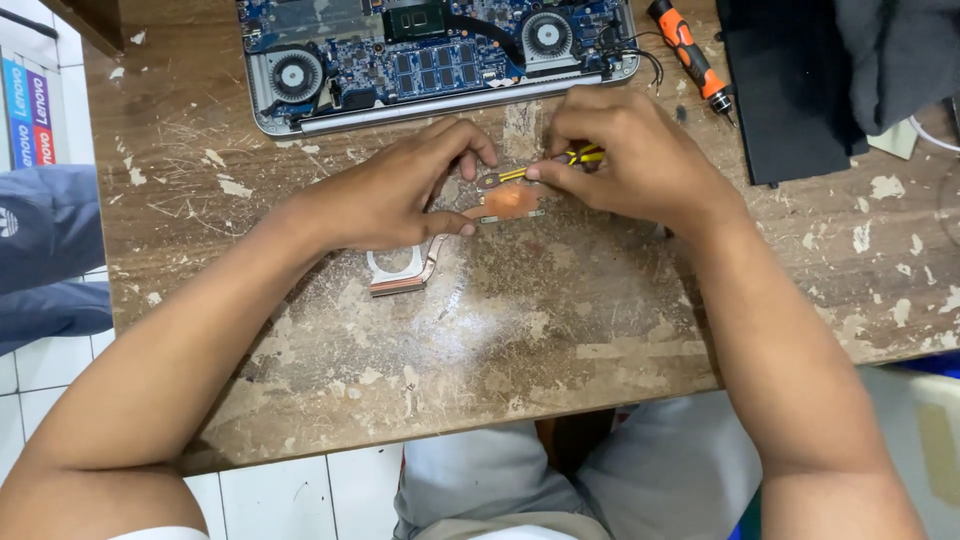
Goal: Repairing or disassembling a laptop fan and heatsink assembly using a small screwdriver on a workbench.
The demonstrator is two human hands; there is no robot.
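A copper heatsink assembly (508, 203) with a heat pipe and a finned end (398, 273) lies on the worn wooden table (520, 320). My left hand (395, 190) presses down on it, thumb and fingers on either side of the copper plate. My right hand (630, 155) holds a small yellow-and-black tool (580, 156) whose tip touches the plate's upper edge. Behind both hands lies an opened laptop (440, 55) with its blue circuit board and two fans exposed.
An orange-and-black screwdriver (690, 55) lies right of the laptop. A black panel (790, 90) and dark grey cloth (900, 60) sit at the back right. A person's blue sleeve (45, 250) shows at the left, over white floor tiles.
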